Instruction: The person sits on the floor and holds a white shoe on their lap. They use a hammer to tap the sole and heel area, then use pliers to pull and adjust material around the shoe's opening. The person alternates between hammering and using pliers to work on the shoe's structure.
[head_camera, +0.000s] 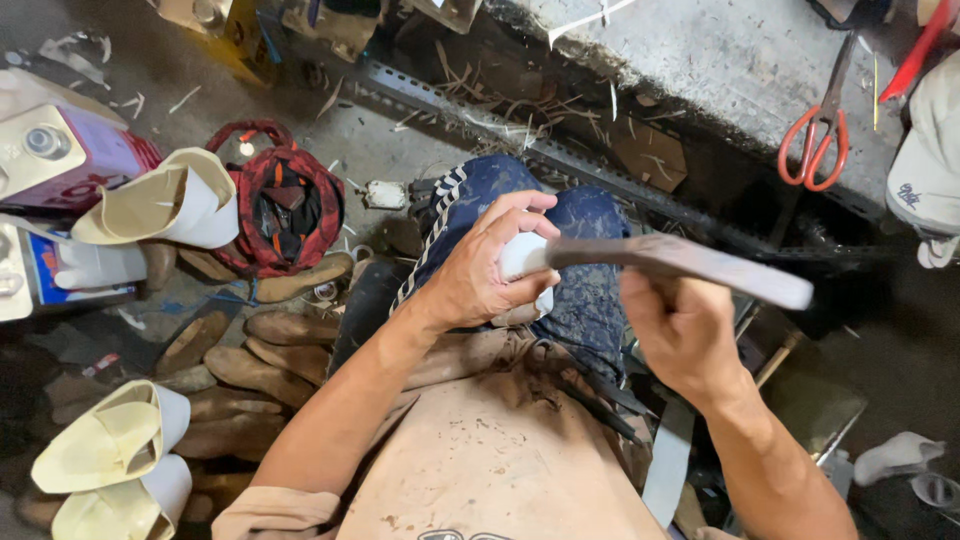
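Nearest me, my lap is covered by a stained tan apron (480, 450), and both forearms reach out over it toward my raised knee in blue patterned trousers (580, 290).

My left hand (480, 275) is curled tight around a white shoe piece (522, 255), fingers wrapped over its top, pressing it down against the knee. Only a small part of the white surface shows between the fingers. My right hand (680, 335) is closed in a fist around the grip of a long flat rasp (690, 262), whose blade lies across the white piece and runs out toward three o'clock.

I judge the shaping to be mid-way: the tool is laid on the piece, and how much is smoothed I cannot tell.

At eight o'clock, finished-looking cream shoes (115, 455) lie by a pile of brown soles (250, 355), so some pairs seem further along. Farther off at one o'clock, red-handled scissors (820, 135) rest on the grey concrete counter (720, 60).
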